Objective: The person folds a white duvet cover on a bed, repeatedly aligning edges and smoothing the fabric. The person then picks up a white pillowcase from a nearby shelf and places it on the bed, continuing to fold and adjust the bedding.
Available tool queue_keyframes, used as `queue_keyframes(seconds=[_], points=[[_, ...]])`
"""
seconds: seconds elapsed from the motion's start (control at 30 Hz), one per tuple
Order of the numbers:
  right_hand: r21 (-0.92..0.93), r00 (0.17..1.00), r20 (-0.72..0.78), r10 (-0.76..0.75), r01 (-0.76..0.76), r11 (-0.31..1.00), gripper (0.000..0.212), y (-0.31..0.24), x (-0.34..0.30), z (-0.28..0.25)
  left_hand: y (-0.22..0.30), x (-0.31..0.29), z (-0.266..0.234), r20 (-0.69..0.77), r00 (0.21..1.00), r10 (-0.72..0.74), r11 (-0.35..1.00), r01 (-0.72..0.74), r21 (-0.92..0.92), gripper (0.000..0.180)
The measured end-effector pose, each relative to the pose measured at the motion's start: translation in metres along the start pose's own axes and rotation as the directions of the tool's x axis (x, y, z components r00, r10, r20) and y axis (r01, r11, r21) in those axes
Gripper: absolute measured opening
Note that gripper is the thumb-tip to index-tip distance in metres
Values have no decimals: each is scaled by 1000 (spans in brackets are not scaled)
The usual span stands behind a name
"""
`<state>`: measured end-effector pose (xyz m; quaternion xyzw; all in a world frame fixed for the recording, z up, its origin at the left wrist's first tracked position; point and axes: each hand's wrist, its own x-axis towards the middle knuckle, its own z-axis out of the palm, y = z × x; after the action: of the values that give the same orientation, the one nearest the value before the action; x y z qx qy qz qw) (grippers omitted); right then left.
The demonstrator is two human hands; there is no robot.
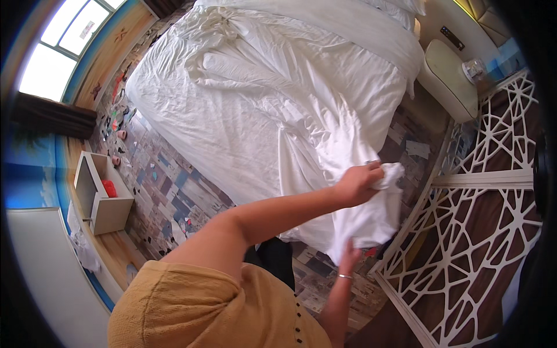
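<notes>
A wide white sheet or duvet cover (325, 130) lies bunched in long folds across the bed and trails off its near right corner. My left hand (362, 182) is closed around a gathered part of this sheet, with my arm stretched across in front of me. Lower down, my right hand (348, 258), with a bracelet at the wrist, is against the sheet's hanging end. Its fingers are smeared by motion and partly hidden, so their grip does not show. Beneath the loose sheet, the bed (191, 124) has a white, wrinkled covering.
A white lattice partition (464, 182) stands close on my right. Beside the bed's far right is a cream seat or cabinet (447, 78). Scattered litter (119, 119) covers the patchwork floor (174, 180) to the left, near a small white open cabinet (104, 194).
</notes>
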<state>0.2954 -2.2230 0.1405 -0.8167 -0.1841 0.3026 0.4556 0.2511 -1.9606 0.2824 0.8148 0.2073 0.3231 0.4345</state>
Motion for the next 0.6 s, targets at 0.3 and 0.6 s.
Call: queue_keyframes(seconds=[0.3,0.6], points=[[-542,939,336,73,129,830,65,30,-103,81,-107,-242,-113,226,536,-814,543,563,623,32],[-775,673,600,433,354,524,41,34,-58,42,-103,-436,-176,-43,201,-979,147,831,536,33]])
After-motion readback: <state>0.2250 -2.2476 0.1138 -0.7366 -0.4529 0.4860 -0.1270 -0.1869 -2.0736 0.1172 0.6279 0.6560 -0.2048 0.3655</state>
